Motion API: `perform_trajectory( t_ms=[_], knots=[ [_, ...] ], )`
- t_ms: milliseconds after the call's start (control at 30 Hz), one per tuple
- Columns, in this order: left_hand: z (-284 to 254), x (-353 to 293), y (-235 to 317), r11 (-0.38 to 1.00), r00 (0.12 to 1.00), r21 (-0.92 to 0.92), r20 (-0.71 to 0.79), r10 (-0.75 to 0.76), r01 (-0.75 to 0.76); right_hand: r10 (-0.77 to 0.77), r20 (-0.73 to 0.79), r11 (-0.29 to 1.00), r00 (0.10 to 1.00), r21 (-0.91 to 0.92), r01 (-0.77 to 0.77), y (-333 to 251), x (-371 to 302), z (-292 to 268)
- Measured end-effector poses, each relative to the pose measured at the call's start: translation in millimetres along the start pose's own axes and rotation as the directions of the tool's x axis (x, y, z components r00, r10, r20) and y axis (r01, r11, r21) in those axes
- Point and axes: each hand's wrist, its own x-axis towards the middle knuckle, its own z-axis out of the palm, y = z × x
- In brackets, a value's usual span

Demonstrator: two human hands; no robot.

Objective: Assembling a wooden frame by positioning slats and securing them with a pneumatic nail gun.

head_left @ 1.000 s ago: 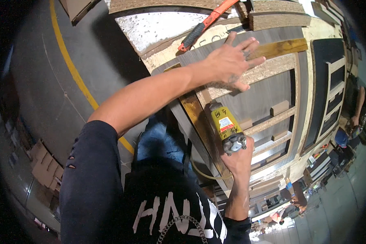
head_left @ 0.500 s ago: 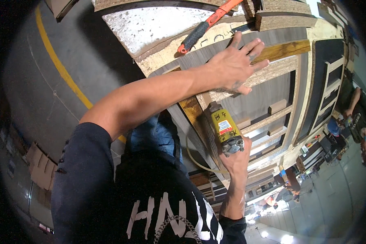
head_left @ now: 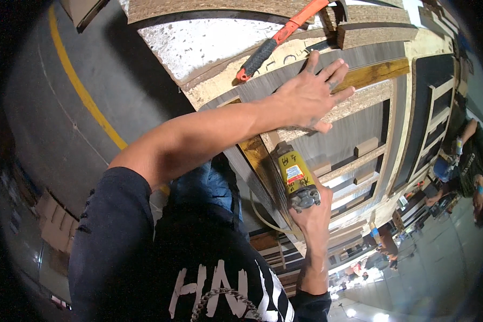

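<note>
Workshop bench, left hand (head_left: pixel 308 96) flat on panel (head_left: pixel 354 131), right hand (head_left: pixel 312 214) gripping yellow grinder (head_left: pixel 294 174)

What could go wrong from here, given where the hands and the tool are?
1. The left hand lies flat on the boards just ahead of the yellow power tool; a slip or kick could carry the tool toward its thumb.
2. The right hand alone grips the tool, so control may be weak.
3. The cord loops beside the boards' edge and could snag.
</note>
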Motion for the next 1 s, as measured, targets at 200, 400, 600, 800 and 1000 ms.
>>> perform_trajectory(
  t_ms=[200,400,600,800,1000],
  knots=[
    [-0.3,-0.9,0.4,1.0,1.0,-0.02,-0.005,-0.001,0.001,-0.128,-0.078,0.99,0.989,0.053,0.132,2.0,3.8,-0.1],
    [0.8,-0.3,-0.9,1.0,1.0,-0.005,-0.009,0.005,-0.005,-0.051,0.022,0.997,0.998,0.055,0.05,8.1,5.6,2.3],
    [0.7,-1.1,1.7,1.0,1.0,-0.003,-0.017,0.01,-0.011,-0.066,-0.039,0.993,0.997,-0.104,0.062,4.7,-0.8,3.7],
    [4.0,-1.6,-2.9,0.999,0.999,-0.041,-0.044,0.016,-0.018,-0.136,-0.062,0.99,0.989,-0.041,0.133,-2.4,2.2,-5.0],
    [1.4,-2.7,-6.5,1.0,0.999,0.004,-0.035,0.0,0.0,-0.121,-0.026,0.992,0.992,-0.045,0.12,-10.5,10.5,-0.5]
  ],
)
